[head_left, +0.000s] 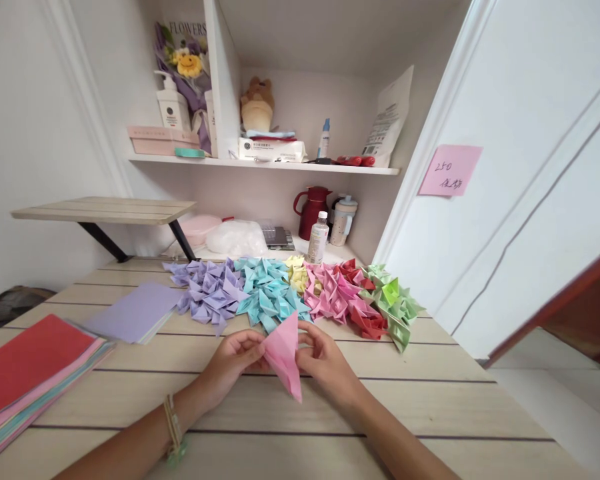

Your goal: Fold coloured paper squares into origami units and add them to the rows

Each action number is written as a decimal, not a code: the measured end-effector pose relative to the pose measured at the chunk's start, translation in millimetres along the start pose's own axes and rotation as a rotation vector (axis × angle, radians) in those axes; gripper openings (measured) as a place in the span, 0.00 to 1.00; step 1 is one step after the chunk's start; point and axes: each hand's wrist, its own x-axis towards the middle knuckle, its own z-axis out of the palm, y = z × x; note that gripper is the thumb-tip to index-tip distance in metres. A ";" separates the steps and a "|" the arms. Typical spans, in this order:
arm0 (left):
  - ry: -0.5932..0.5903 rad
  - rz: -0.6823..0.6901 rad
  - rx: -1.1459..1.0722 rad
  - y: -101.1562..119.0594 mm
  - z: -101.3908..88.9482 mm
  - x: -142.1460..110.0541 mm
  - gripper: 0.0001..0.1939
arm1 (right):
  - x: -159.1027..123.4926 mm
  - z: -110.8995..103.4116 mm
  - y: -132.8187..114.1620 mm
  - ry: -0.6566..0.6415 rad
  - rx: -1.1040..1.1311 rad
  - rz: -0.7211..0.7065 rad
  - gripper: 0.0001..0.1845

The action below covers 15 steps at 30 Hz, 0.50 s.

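Observation:
A pink sheet of paper, folded into a triangular shape, is held above the slatted table. My left hand pinches its left corner between thumb and fingers. On the other side, my right hand grips the right edge, its fingertips partly behind the paper. Just beyond both hands lie heaps of folded paper pieces: purple, blue, yellow, pink, red and green.
At the left are a stack of coloured paper and purple sheets. A small raised shelf stands behind them. A plastic bottle, a red jug and a tumbler stand at the back, below a white shelf.

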 end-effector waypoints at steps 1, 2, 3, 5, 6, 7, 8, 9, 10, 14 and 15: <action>-0.001 -0.005 0.001 0.1 0.3 0.2 0.11 | -0.2 -0.2 0.2 -0.022 -0.053 -0.028 0.20; -0.001 -0.015 0.004 -0.1 0.6 0.6 0.12 | -0.6 -0.4 0.7 -0.036 -0.106 -0.048 0.17; 0.002 -0.026 0.010 -0.3 1.1 1.0 0.12 | -1.0 -0.7 1.4 -0.034 -0.166 -0.066 0.13; -0.001 -0.044 0.038 -0.9 2.2 1.7 0.15 | -2.0 -1.3 3.0 0.026 -0.325 -0.125 0.09; -0.008 -0.052 0.062 -0.9 3.0 1.8 0.16 | -2.5 -1.7 3.8 0.066 -0.418 -0.168 0.08; -0.016 -0.060 0.086 -0.5 3.8 1.8 0.17 | -2.8 -2.0 4.5 0.100 -0.507 -0.217 0.08; -0.024 -0.073 0.107 0.2 4.6 1.5 0.18 | -3.1 -2.2 5.1 0.122 -0.583 -0.269 0.08; -0.031 -0.089 0.120 1.2 5.3 1.0 0.19 | -3.4 -2.2 5.4 0.129 -0.638 -0.317 0.09; -0.035 -0.110 0.126 2.4 5.9 0.4 0.19 | -3.6 -2.0 5.3 0.126 -0.668 -0.355 0.10; -0.026 -0.146 0.123 5.1 5.7 -0.9 0.18 | -4.8 0.6 0.7 0.101 -0.662 -0.420 0.11; -0.029 -0.136 0.138 4.6 4.9 -0.6 0.17 | -5.1 1.4 -1.3 0.092 -0.651 -0.415 0.11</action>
